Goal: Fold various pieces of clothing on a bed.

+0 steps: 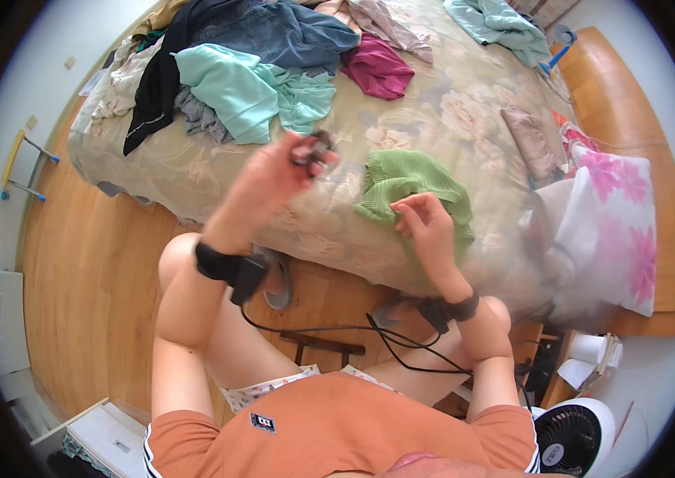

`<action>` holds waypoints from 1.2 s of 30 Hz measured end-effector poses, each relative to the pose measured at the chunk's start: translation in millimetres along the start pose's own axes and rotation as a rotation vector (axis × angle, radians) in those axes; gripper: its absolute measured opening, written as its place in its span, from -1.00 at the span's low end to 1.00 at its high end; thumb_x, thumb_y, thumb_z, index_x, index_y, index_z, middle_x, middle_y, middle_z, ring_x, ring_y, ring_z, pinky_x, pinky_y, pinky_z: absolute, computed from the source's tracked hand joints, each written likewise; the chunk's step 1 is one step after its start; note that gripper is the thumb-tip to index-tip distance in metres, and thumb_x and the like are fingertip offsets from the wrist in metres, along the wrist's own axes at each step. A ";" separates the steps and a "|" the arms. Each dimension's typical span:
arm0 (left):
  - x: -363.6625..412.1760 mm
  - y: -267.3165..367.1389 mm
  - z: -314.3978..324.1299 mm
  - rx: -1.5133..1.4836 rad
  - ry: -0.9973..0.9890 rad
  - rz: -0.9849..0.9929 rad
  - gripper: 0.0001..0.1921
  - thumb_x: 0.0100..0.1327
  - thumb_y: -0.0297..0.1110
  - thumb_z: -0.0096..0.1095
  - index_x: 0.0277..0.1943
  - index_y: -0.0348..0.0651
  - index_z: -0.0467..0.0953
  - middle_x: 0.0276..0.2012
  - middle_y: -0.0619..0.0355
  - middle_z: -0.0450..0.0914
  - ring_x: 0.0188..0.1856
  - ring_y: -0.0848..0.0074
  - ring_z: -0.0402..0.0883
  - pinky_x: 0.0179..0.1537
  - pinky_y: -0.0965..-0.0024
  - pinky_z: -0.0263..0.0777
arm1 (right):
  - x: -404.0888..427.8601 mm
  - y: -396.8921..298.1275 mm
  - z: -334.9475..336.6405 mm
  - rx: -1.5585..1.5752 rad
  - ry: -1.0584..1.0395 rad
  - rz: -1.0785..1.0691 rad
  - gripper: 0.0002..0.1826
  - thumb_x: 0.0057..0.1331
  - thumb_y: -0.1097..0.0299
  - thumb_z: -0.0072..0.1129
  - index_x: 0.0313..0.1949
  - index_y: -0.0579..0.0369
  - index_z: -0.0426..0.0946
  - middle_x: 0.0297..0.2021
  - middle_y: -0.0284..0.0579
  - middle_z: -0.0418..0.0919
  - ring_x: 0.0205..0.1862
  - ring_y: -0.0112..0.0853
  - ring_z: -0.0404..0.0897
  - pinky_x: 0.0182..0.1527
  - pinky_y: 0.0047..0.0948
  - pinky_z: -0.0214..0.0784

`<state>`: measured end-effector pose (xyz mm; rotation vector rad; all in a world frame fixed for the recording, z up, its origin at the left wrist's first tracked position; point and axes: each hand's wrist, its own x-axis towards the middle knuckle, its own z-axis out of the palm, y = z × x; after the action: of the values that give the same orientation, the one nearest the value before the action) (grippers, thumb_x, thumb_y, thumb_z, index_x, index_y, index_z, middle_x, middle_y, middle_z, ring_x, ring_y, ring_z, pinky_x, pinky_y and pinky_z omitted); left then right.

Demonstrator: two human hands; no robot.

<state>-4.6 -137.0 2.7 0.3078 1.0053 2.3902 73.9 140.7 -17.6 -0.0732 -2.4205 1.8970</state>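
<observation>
My left hand (277, 173) is raised above the near side of the bed, blurred by motion. Its fingers are closed around a small dark object (313, 154), too blurred to identify. A green ribbed knit garment (415, 179) lies crumpled at the bed's near edge. Over its lower part is my right hand (430, 230), fingers curled and thumb close to the forefinger. Whether those fingertips pinch the knit cannot be told. Beyond my left hand lies a mint-green garment (230, 89). Each wrist wears a black strap with a small box, and a black cable (325, 328) hangs between them.
Jeans (277, 36), a black garment (155, 101) and a magenta garment (378, 69) lie across the floral bedspread (313, 233). A flowered pillow (618, 227) is at right, by the wooden headboard (606, 89). A fan (570, 442) stands at lower right.
</observation>
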 end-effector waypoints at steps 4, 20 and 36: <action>-0.2 -54.5 41.9 -0.151 -0.135 -0.215 -0.55 0.41 -0.23 0.13 0.24 -0.29 0.34 -0.06 0.14 0.57 -0.14 0.60 0.53 -0.13 0.54 0.43 | 0.1 1.3 -1.5 0.120 -0.061 0.089 -0.90 0.44 0.47 0.02 -0.19 0.26 0.39 -0.22 -0.06 0.64 -0.38 -0.47 0.64 -0.34 -0.56 0.52; 2.3 -70.6 66.2 0.117 -0.175 -0.383 -0.48 0.37 -0.16 0.18 0.24 -0.38 0.37 -0.01 -0.02 0.63 -0.13 0.56 0.61 -0.08 0.56 0.45 | 0.0 5.5 -10.0 0.366 -0.059 0.129 -0.87 0.46 0.45 -0.02 -0.13 0.28 0.37 -0.07 0.04 0.60 -0.10 -0.34 0.64 -0.07 -0.42 0.57; -0.5 -79.7 60.8 0.203 -0.222 -0.595 -0.47 0.40 -0.19 0.16 0.25 -0.44 0.32 0.00 0.00 0.63 -0.16 0.63 0.60 -0.11 0.60 0.44 | -4.0 -0.3 -10.1 0.332 -0.065 0.095 -0.87 0.46 0.43 0.00 -0.14 0.26 0.38 -0.01 0.04 0.58 -0.10 -0.43 0.60 -0.03 -0.45 0.54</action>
<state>50.1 -54.3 -12.0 0.2897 1.0574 1.6882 78.7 150.0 -15.0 -0.1120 -2.1378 2.3501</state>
